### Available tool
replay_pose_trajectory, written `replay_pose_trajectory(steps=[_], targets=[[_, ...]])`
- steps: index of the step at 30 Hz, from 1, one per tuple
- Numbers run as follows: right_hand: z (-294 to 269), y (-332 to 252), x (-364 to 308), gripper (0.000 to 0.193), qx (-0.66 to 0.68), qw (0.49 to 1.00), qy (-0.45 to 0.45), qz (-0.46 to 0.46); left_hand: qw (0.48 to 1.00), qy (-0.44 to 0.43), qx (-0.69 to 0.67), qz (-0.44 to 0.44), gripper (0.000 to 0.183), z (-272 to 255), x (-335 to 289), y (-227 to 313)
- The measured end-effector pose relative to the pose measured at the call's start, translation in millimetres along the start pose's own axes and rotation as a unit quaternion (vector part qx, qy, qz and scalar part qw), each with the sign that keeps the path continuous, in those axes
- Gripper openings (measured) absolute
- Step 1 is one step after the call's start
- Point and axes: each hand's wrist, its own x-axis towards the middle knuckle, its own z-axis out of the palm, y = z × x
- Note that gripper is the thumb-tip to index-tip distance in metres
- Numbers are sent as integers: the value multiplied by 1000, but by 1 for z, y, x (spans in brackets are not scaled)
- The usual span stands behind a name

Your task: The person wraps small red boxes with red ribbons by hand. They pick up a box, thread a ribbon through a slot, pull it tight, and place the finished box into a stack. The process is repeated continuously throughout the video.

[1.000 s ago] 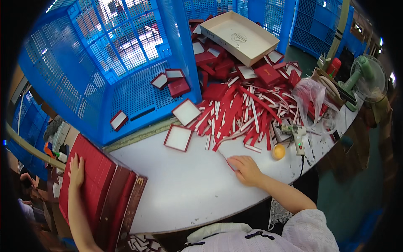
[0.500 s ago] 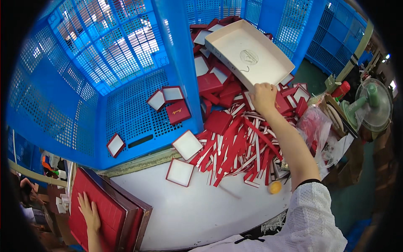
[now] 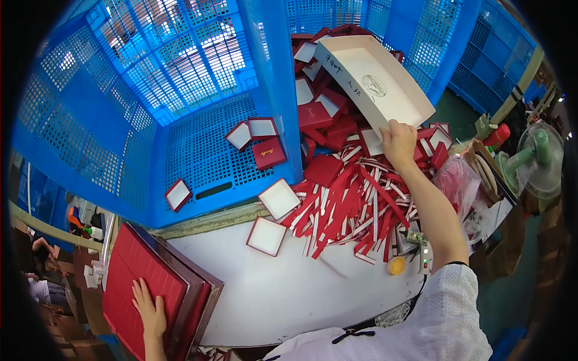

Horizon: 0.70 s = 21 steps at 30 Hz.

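My right hand grips the near corner of a shallow cream cardboard tray. The tray sits tilted over a heap of small red boxes, its inside facing up and its written side wall showing. Below it, a spread of red and white strips covers the table. My left hand rests flat, fingers out, on the red face of a stack of large, flat, dark-edged panels leaning at the lower left. Two white-lined box parts lie on the table between my hands.
A big blue plastic crate lies open at the left, a few small box parts inside. At the right are a green fan, a clear bag with pink contents and a small yellow round thing on the white table.
The cream tray has tipped, so more of its left outer wall shows. My right hand still grips its corner. My left hand stays on the red panels, and the whole view has shifted slightly.
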Motion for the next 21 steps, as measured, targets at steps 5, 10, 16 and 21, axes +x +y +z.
replay_pose_trajectory(steps=[5, 10, 16, 21], targets=[[-47, 2, -66, 9, 25, 995, 63, -73, 992, 102, 51, 63, 61, 10, -32, -5], [-69, -11, -168, 12, 95, 985, 55, -133, 991, 94, 42, 86, 64, 20, -43, 8], [-133, -69, -238, 11, 197, 951, -11, -237, 938, 279, 123, 165, 63, 23, -69, 2], [-166, -114, -237, 8, 234, 926, -6, -296, 963, 215, 138, 89, 62, 39, -109, -26]])
